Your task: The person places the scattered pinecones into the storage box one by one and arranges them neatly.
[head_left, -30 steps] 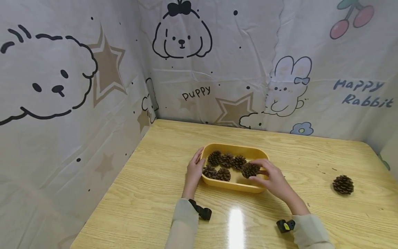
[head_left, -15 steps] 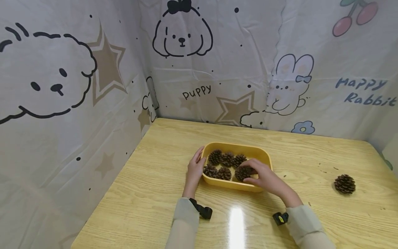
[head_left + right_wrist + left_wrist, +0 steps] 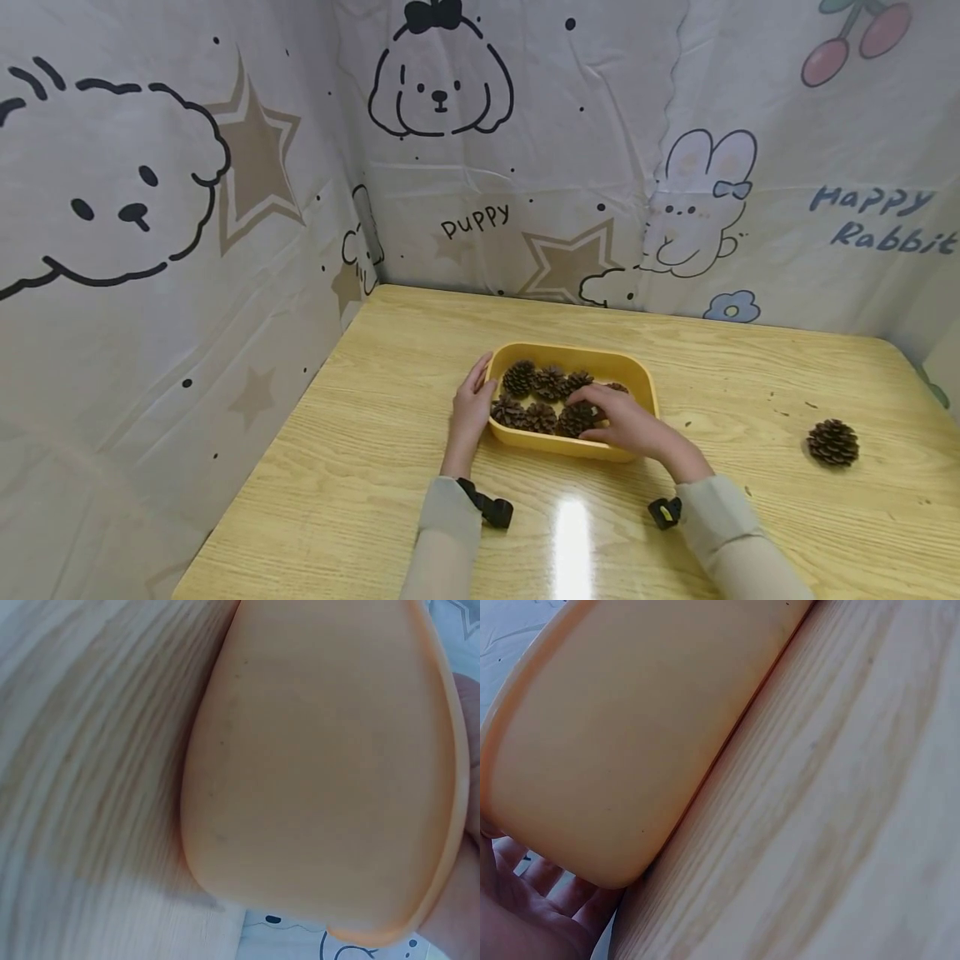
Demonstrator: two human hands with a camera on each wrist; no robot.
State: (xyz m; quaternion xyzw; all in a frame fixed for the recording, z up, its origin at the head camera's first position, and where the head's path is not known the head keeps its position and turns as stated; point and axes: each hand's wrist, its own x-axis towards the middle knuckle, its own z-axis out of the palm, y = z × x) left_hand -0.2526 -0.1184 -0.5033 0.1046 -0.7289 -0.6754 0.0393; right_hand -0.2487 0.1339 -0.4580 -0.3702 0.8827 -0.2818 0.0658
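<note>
My right hand (image 3: 626, 421) reaches into a yellow plastic bin (image 3: 558, 446) and grips a pine cone (image 3: 576, 419) low by the near wall. Its thumb is on the near side and its fingers curve over the top. My left hand (image 3: 470, 414) holds the bin's left end, thumb at the rim and fingers along the outer wall. In the left wrist view, the fingers (image 3: 570, 896) lie behind the bin's end. Several other brown pine cones, among them one at the back left (image 3: 519, 378), sit inside the bin. One more is partly hidden behind my right hand.
A single pine cone (image 3: 832, 442) stands on the wooden table (image 3: 337, 500), well to the right of the bin. Small dark crumbs are scattered near it. Printed cloth (image 3: 480, 175) hangs behind the table and along its left side.
My right hand has moved left inside the bin with the pine cone, bringing it down beside the front-row cones. Another cone now shows behind that hand. My left hand stays at the bin's end.
</note>
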